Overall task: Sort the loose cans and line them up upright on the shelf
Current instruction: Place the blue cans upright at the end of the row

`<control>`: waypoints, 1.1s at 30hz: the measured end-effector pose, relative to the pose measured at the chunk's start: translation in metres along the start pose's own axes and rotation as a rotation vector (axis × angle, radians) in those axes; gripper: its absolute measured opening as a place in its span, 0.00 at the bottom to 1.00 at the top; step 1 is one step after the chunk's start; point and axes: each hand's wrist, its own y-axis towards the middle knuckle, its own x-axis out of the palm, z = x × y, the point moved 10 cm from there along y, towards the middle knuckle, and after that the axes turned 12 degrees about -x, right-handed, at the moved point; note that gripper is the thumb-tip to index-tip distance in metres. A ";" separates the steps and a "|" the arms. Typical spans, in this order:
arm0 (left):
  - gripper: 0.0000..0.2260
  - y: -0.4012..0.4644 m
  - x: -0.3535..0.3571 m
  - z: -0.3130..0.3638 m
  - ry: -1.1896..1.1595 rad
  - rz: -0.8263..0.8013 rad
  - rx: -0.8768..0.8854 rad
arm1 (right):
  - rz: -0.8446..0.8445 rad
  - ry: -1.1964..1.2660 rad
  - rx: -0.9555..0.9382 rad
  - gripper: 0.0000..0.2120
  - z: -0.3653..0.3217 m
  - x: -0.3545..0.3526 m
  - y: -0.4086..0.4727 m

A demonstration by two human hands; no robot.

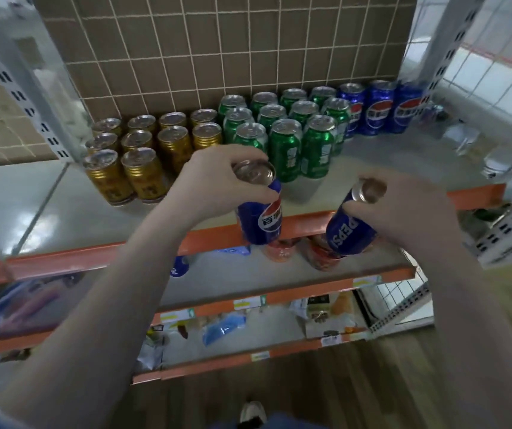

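My left hand [214,178] grips one blue can [260,216] by its top, my right hand [403,209] another blue can [349,232], both held above the shelf [62,193] edge.

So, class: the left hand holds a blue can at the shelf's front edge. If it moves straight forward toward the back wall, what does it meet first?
Probably the front green cans, standing just behind the left hand and its blue can. Depth is hard to judge from this one view.
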 end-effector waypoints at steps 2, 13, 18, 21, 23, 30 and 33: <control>0.21 0.009 0.012 0.017 0.032 -0.018 0.059 | 0.006 -0.024 0.039 0.26 0.015 -0.006 0.003; 0.22 0.057 0.081 0.097 0.121 -0.128 0.140 | 0.011 -0.066 0.038 0.23 0.097 -0.041 0.043; 0.20 0.087 0.122 0.136 0.198 -0.055 0.096 | -0.027 -0.102 -0.061 0.22 0.150 -0.051 0.086; 0.17 0.105 0.145 0.156 0.211 -0.022 0.037 | -0.053 -0.112 -0.135 0.23 0.178 -0.058 0.111; 0.17 0.114 0.158 0.166 0.207 -0.023 -0.008 | -0.078 -0.118 -0.174 0.23 0.194 -0.060 0.126; 0.21 0.134 0.180 0.171 0.307 0.017 -0.131 | -0.152 -0.107 -0.278 0.24 0.214 -0.046 0.160; 0.23 0.140 0.180 0.167 0.336 0.055 -0.169 | -0.148 -0.077 -0.323 0.24 0.212 -0.042 0.168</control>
